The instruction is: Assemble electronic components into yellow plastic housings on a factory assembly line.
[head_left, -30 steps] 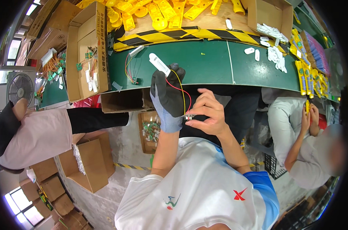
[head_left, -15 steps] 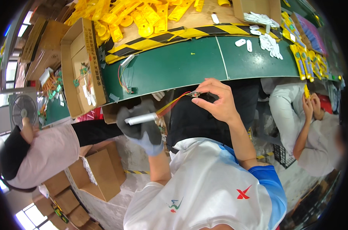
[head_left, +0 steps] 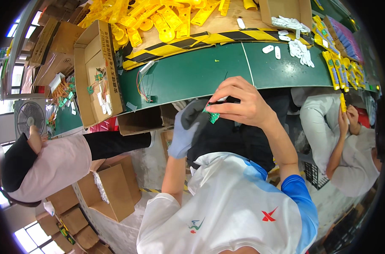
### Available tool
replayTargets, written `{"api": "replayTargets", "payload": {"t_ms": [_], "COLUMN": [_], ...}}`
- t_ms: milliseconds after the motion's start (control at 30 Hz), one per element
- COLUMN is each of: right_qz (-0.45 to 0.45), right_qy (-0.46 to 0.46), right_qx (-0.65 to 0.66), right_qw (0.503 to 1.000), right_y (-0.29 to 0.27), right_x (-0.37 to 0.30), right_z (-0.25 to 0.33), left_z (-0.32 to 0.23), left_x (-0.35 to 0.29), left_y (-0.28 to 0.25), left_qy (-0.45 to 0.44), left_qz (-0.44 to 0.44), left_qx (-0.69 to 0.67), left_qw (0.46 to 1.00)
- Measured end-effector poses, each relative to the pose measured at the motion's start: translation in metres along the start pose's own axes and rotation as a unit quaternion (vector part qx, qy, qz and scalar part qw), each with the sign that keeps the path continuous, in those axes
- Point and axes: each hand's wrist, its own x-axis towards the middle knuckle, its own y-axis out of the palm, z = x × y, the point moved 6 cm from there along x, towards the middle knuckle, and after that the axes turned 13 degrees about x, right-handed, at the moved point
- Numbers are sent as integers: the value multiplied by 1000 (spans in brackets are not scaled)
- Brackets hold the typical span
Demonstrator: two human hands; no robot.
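Observation:
My left hand [head_left: 187,127], in a grey and pale-blue glove, is closed in front of my lap, beside my right hand. What its fingers hold is hidden. My bare right hand [head_left: 247,103] pinches a small green circuit board [head_left: 214,118] below its fingertips. A bit of red wire shows between the two hands, and a white piece shows partly between the right fingers. On the green bench [head_left: 184,74] beyond lies a white cell [head_left: 147,67], joined by thin wires to another small circuit board [head_left: 148,99] at the bench edge.
An open cardboard box [head_left: 109,80] with wired parts stands at the left. Yellow plastic parts [head_left: 162,23] are heaped behind striped tape [head_left: 175,47]. White pieces [head_left: 300,53] and yellow units [head_left: 333,70] lie at the right. One co-worker [head_left: 52,169] sits left, another [head_left: 353,144] right.
My left hand has moved right, up against my right hand. The white cell and stretched wires no longer show in the open. The board now hangs green side visible under my right fingers.

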Motion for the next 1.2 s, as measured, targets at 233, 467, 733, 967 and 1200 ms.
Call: {"api": "replayTargets", "payload": {"t_ms": [233, 467, 733, 967, 1200], "right_qz": [-182, -217, -234, -207, -253], "right_qy": [230, 245, 269, 310, 262], "right_qx": [199, 361, 298, 286, 223], "right_qw": [935, 873, 885, 883, 904], "right_y": [1, 49, 30, 11, -13], "right_x": [-19, -52, -56, -67, -74], "right_z": [-27, -45, -41, -42, -39], "left_z": [1, 24, 12, 4, -21], "left_x": [2, -8, -6, 0, 51], "left_y": [-11, -4, 3, 21, 15], "left_qy": [-43, -16, 10, 45, 188], "left_qz": [-171, -163, -154, -146, -42], "left_qx": [8, -15, 114, 80, 264], "left_qw": [984, 986, 982, 985, 945]}}
